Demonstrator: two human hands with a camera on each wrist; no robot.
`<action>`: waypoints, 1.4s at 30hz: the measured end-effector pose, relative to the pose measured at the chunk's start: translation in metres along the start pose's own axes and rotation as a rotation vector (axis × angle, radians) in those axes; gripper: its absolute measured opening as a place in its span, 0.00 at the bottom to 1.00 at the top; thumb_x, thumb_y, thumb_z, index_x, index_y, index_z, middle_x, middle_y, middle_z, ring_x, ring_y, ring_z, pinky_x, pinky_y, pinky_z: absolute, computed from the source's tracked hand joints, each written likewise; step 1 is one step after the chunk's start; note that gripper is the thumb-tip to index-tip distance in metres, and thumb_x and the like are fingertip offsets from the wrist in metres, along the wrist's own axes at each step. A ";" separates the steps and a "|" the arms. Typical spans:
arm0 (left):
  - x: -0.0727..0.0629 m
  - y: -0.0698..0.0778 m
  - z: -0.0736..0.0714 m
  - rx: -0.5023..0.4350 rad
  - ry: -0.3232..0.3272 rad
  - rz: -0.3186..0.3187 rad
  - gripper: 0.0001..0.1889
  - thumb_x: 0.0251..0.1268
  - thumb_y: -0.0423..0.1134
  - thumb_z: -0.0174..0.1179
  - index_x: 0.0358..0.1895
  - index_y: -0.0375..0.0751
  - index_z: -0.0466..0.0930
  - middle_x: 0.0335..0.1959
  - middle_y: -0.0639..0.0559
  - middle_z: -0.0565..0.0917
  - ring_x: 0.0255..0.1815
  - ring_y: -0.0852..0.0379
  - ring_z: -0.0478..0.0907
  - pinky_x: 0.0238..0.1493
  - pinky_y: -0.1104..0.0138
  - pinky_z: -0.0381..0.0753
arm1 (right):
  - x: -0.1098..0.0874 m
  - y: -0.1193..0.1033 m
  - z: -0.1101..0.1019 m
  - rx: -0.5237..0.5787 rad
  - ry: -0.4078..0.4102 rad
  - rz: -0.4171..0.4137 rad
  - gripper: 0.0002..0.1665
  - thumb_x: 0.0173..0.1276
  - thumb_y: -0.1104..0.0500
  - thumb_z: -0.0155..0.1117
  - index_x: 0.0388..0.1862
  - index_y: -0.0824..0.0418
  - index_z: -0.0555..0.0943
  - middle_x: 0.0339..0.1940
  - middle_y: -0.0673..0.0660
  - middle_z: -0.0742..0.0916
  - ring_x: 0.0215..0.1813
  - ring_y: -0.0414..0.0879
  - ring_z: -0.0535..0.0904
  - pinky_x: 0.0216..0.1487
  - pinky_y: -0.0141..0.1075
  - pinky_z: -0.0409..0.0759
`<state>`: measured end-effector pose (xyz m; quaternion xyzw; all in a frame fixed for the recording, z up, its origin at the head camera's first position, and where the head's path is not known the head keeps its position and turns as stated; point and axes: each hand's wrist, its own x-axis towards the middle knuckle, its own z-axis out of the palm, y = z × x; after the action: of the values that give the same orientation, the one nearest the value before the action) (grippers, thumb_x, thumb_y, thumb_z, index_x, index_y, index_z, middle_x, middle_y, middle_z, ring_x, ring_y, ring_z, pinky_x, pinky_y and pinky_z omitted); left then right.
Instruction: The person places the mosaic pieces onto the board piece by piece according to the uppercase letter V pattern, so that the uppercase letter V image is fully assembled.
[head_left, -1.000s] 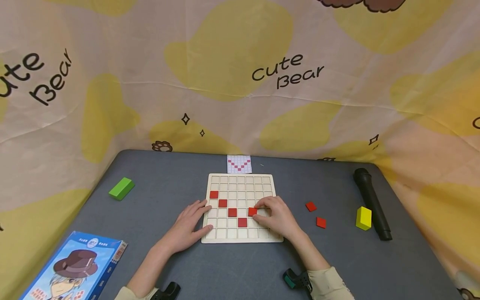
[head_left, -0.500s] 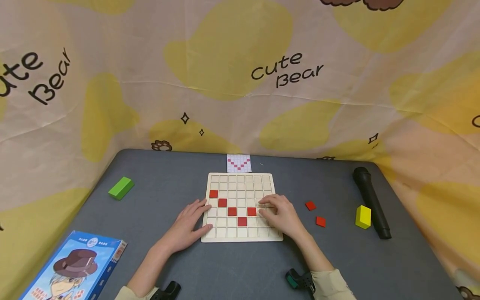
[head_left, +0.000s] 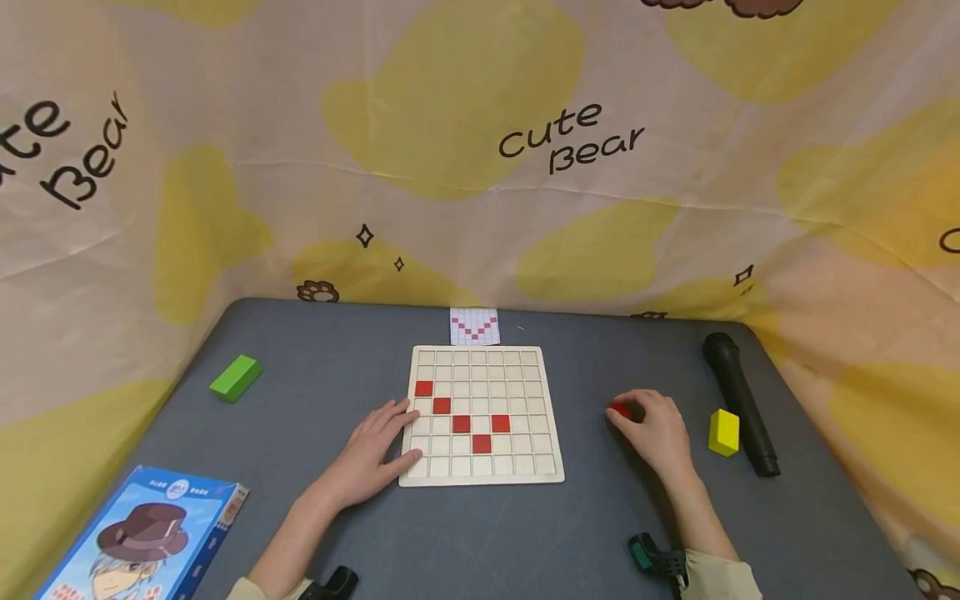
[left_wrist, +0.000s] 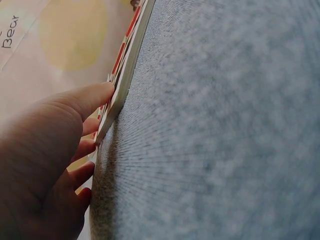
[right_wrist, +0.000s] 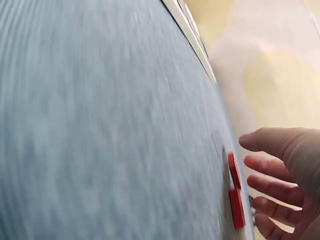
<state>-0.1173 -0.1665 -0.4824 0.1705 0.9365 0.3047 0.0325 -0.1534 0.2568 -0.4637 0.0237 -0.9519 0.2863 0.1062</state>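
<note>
My left hand (head_left: 363, 460) rests at the left edge of a cream gridded board (head_left: 480, 377), thumb and fingertips touching its rim. Several red square tiles sit in the board's cells, including one red tile (head_left: 500, 424) to the right of the lowest one. Right of the board, my right hand (head_left: 656, 432) hovers over two loose red tiles. In the right wrist view both the nearer tile (right_wrist: 237, 208) and the farther tile (right_wrist: 233, 170) lie on the table, apart from the spread thumb and fingers. The head view shows only part of one tile (head_left: 620, 409).
A small card (head_left: 475, 326) with a pink V pattern lies behind the board. Far left is a green block (head_left: 236, 378), with a blue box (head_left: 146, 533) nearer. On the right, a yellow block (head_left: 723, 432) stands beside a black microphone (head_left: 741, 406).
My right hand has let go of a red tile in the board and moved right, over the loose tiles. The left hand stays at the board's edge.
</note>
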 end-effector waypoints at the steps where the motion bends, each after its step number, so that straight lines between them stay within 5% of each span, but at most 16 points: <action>1: 0.000 0.000 0.000 0.002 0.000 0.002 0.31 0.66 0.49 0.63 0.69 0.42 0.69 0.74 0.43 0.62 0.76 0.39 0.52 0.69 0.39 0.52 | -0.001 0.002 -0.003 -0.004 -0.006 0.014 0.16 0.60 0.56 0.73 0.43 0.64 0.85 0.51 0.67 0.82 0.49 0.62 0.72 0.50 0.55 0.72; 10: 0.000 0.003 -0.003 -0.004 0.002 0.003 0.31 0.65 0.49 0.63 0.69 0.41 0.69 0.74 0.43 0.63 0.76 0.40 0.52 0.69 0.40 0.51 | -0.006 0.010 -0.011 -0.082 -0.048 0.105 0.21 0.60 0.49 0.73 0.44 0.63 0.84 0.55 0.69 0.80 0.54 0.64 0.71 0.49 0.58 0.73; 20: -0.001 0.002 -0.002 -0.010 0.002 -0.006 0.32 0.64 0.49 0.64 0.69 0.42 0.69 0.74 0.44 0.62 0.76 0.40 0.52 0.69 0.39 0.52 | -0.007 0.013 -0.005 -0.004 -0.059 0.028 0.22 0.61 0.55 0.72 0.51 0.66 0.83 0.56 0.69 0.80 0.57 0.65 0.70 0.58 0.60 0.67; 42: -0.001 0.002 -0.002 -0.015 0.011 0.004 0.32 0.64 0.48 0.64 0.69 0.40 0.69 0.74 0.43 0.62 0.76 0.39 0.52 0.68 0.38 0.52 | 0.000 0.007 0.000 -0.019 -0.056 -0.005 0.16 0.58 0.55 0.75 0.40 0.63 0.85 0.51 0.67 0.82 0.53 0.62 0.71 0.55 0.57 0.70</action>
<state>-0.1164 -0.1661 -0.4800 0.1705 0.9340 0.3126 0.0282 -0.1541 0.2632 -0.4675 0.0333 -0.9571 0.2763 0.0804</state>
